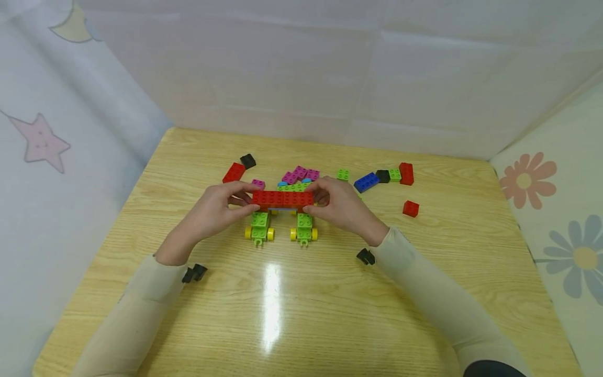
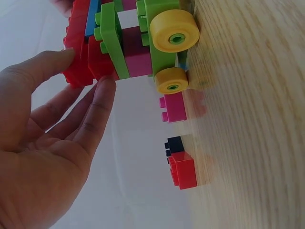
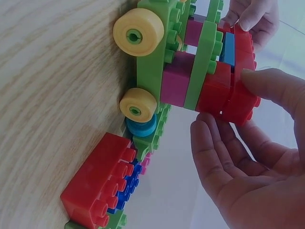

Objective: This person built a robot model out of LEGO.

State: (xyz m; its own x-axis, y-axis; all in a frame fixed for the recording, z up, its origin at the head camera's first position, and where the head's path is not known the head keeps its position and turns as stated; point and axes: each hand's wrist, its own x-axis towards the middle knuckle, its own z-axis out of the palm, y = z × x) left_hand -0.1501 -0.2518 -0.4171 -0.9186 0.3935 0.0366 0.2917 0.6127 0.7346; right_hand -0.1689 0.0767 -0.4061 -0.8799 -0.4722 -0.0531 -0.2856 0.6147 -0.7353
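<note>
Black pieces [image 1: 194, 273], beside the left sleeve [image 1: 153, 290]; further black pieces [image 1: 365, 256], beside the right sleeve [image 1: 414, 277]. Two green wheeled bases [image 1: 304, 226], yellow-wheeled, on the wooden table [image 1: 353, 314]. Top red bricks [image 1: 282, 199], end to end, crowning the stack over both bases — left hand [image 1: 212, 209] pinching the left end between thumb and fingers, right hand [image 1: 343, 205] pinching the right end likewise. Loose red brick [image 1: 411, 208], right, well apart. Beyond the stack — green studded piece [image 1: 294, 187] with blue wheels; blue brick [image 1: 366, 182], right; pink bricks [image 1: 300, 172], clustered; black brick [image 1: 247, 161], far left.

No text, label or number can be read.
</note>
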